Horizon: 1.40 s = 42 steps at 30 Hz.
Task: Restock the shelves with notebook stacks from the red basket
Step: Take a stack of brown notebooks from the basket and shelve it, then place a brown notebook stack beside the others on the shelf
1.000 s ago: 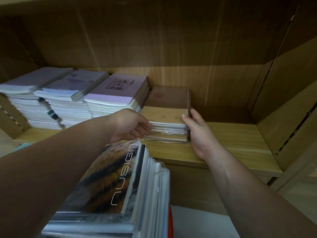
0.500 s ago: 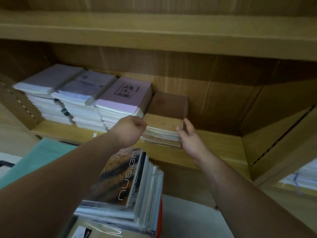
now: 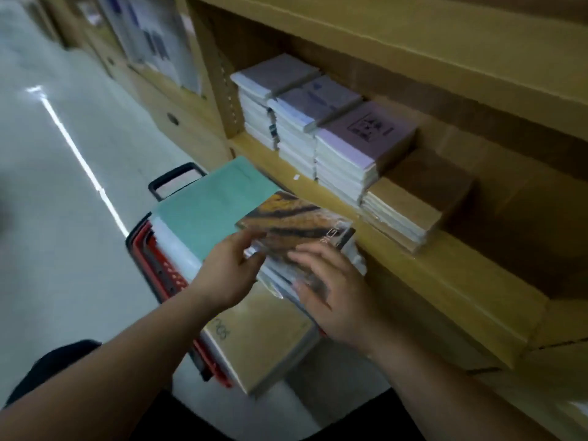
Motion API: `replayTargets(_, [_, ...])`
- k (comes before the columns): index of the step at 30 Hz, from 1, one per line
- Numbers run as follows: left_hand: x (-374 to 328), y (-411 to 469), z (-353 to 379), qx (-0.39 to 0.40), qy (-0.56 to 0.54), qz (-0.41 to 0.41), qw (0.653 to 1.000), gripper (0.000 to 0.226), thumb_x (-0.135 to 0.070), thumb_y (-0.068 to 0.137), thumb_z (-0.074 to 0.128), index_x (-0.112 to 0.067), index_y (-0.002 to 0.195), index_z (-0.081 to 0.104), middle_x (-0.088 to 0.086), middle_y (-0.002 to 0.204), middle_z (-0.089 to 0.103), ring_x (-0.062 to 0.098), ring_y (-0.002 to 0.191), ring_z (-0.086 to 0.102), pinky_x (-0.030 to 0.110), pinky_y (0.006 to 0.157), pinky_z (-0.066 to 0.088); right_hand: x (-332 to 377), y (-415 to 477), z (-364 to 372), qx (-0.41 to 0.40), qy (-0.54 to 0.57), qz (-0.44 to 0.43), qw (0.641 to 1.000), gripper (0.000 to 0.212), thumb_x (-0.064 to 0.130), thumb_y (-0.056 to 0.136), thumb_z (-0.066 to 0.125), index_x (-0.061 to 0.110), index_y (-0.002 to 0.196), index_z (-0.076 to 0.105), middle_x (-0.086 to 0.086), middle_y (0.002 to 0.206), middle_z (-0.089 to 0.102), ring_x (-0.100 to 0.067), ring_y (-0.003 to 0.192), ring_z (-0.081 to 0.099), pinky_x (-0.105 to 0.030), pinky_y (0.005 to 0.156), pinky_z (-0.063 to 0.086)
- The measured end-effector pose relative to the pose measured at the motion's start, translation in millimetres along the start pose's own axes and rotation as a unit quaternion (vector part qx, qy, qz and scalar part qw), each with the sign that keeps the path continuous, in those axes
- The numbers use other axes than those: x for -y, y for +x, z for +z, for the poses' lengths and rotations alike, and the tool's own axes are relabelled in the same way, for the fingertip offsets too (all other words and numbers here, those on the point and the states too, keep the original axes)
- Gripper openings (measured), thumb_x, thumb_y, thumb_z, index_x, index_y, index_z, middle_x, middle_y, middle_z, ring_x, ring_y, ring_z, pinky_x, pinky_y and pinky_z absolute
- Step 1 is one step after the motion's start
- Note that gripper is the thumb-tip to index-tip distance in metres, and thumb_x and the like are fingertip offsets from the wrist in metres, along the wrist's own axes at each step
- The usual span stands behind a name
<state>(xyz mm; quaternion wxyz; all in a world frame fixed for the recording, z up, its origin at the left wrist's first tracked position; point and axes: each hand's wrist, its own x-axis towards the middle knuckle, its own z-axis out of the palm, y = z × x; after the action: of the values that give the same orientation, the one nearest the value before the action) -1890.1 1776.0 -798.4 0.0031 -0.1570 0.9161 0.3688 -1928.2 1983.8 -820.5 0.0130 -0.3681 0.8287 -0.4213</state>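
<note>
While the left hand (image 3: 227, 270) pinches a corner of the tiger-striped notebook stack (image 3: 299, 222) and the right hand (image 3: 337, 294) rests straight-fingered on its cover, at the shelf-side edge of the red basket (image 3: 167, 276), pickup seems underway, next needing a level lift onto the shelf (image 3: 445, 281).

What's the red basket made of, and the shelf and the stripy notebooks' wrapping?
Red basket: probably plastic, moulded lattice side. Shelf: wood or wood-look board, matte, faint grain. Stripy notebook stack: seemingly clear film over paper; it glints.

Stationery shop aisle
Pale wooden shelves (image 3: 445, 283) hold stacked notebooks (image 3: 345, 154); a red plastic shopping basket (image 3: 165, 276) sits on glossy floor (image 3: 60, 224).
</note>
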Motion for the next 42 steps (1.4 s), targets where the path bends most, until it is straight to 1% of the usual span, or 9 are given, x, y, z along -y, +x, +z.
replayTargets(8, [61.9, -103.5, 20.3, -0.023, -0.020, -0.222, 0.975, 0.048, -0.031, 0.092, 0.060, -0.026, 0.140, 0.053, 0.003, 0.134, 0.056, 0.030, 0.108, 0.065, 0.043, 0.098, 0.052, -25.3, -31.0, 73.8, 0.232, 0.021, -0.015, 0.972, 0.051, 0.040, 0.094, 0.054, 0.014, 0.138, 0.062, -0.005, 0.144, 0.057, -0.017, 0.134, 0.052, -0.016, 0.115, 0.030])
replayTargets(11, [55.6, -118.7, 38.8, -0.029, -0.015, -0.254, 0.967, 0.058, -0.036, 0.091, 0.058, -0.023, 0.146, 0.047, 0.004, 0.144, 0.046, 0.028, 0.115, 0.062, 0.037, 0.108, 0.043, -40.5, -39.0, 79.0, 0.214, -0.029, -0.060, 0.974, 0.054, 0.045, 0.091, 0.050, 0.013, 0.132, 0.066, -0.008, 0.138, 0.063, -0.026, 0.133, 0.056, -0.039, 0.113, 0.042])
replayTargets(15, [43.7, -127.7, 65.4, -0.025, -0.030, -0.287, 0.957, 0.069, -0.033, 0.097, 0.059, -0.021, 0.158, 0.028, 0.006, 0.144, 0.043, 0.020, 0.125, 0.049, 0.019, 0.101, 0.029, -53.7, -50.8, 80.2, 0.178, -0.088, -0.103, 0.975, 0.050, 0.045, 0.092, 0.053, 0.012, 0.126, 0.069, -0.009, 0.134, 0.065, -0.032, 0.131, 0.056, -0.049, 0.108, 0.046])
replayTargets(21, [44.9, -124.3, 87.6, -0.079, -0.149, -0.297, 0.940, 0.068, -0.045, 0.079, 0.059, -0.041, 0.143, 0.038, -0.007, 0.139, 0.057, 0.016, 0.124, 0.057, 0.045, 0.108, 0.046, -66.5, -61.2, 81.4, 0.210, -0.135, -0.133, 0.959, 0.071, 0.065, 0.091, 0.046, 0.017, 0.142, 0.057, -0.007, 0.153, 0.050, -0.029, 0.145, 0.042, -0.050, 0.119, 0.032])
replayTargets(24, [40.1, -121.6, 91.8, -0.113, -0.260, -0.289, 0.914, 0.052, -0.018, 0.086, 0.062, -0.047, 0.127, 0.049, -0.016, 0.126, 0.064, 0.010, 0.116, 0.063, 0.045, 0.105, 0.050, -71.2, -60.0, 85.5, 0.183, -0.110, -0.141, 0.967, 0.065, 0.057, 0.090, 0.054, 0.015, 0.138, 0.061, -0.009, 0.148, 0.056, -0.032, 0.139, 0.048, -0.052, 0.115, 0.038])
replayTargets(28, [35.7, -120.5, 98.5, -0.169, -0.384, -0.270, 0.867, 0.067, 0.004, 0.086, 0.060, -0.031, 0.142, 0.046, -0.002, 0.128, 0.067, 0.019, 0.117, 0.066, 0.048, 0.101, 0.053, -73.7, -60.0, 89.5, 0.120, -0.031, -0.132, 0.984, 0.058, 0.048, 0.086, 0.067, 0.010, 0.129, 0.068, -0.009, 0.137, 0.063, -0.032, 0.131, 0.055, -0.048, 0.112, 0.041])
replayTargets(34, [38.8, -115.7, 95.9, -0.164, -0.469, -0.282, 0.821, 0.060, 0.007, 0.091, 0.055, -0.037, 0.131, 0.055, -0.006, 0.106, 0.076, 0.016, 0.090, 0.074, 0.034, 0.064, 0.058, -68.9, -57.4, 87.5, 0.079, 0.059, -0.090, 0.991, 0.059, 0.050, 0.084, 0.069, 0.008, 0.127, 0.069, -0.006, 0.132, 0.066, -0.025, 0.132, 0.054, -0.034, 0.116, 0.035])
replayTargets(39, [28.9, -112.6, 97.3, -0.159, -0.492, -0.287, 0.806, 0.066, 0.011, 0.090, 0.051, -0.037, 0.136, 0.048, 0.003, 0.123, 0.071, 0.031, 0.112, 0.068, 0.054, 0.097, 0.054, -66.1, -57.9, 94.6, 0.075, 0.058, -0.071, 0.993, 0.056, 0.051, 0.084, 0.068, 0.009, 0.121, 0.072, -0.003, 0.128, 0.068, -0.027, 0.131, 0.055, -0.043, 0.111, 0.041])
replayTargets(42, [26.5, -112.3, 94.7, -0.175, -0.487, -0.277, 0.809, 0.065, 0.013, 0.089, 0.052, -0.034, 0.134, 0.050, 0.003, 0.122, 0.071, 0.030, 0.114, 0.067, 0.055, 0.101, 0.051, -63.3, -56.9, 92.0, 0.092, 0.062, -0.052, 0.992, 0.056, 0.051, 0.089, 0.062, 0.008, 0.123, 0.071, -0.004, 0.133, 0.065, -0.025, 0.136, 0.051, -0.042, 0.114, 0.039])
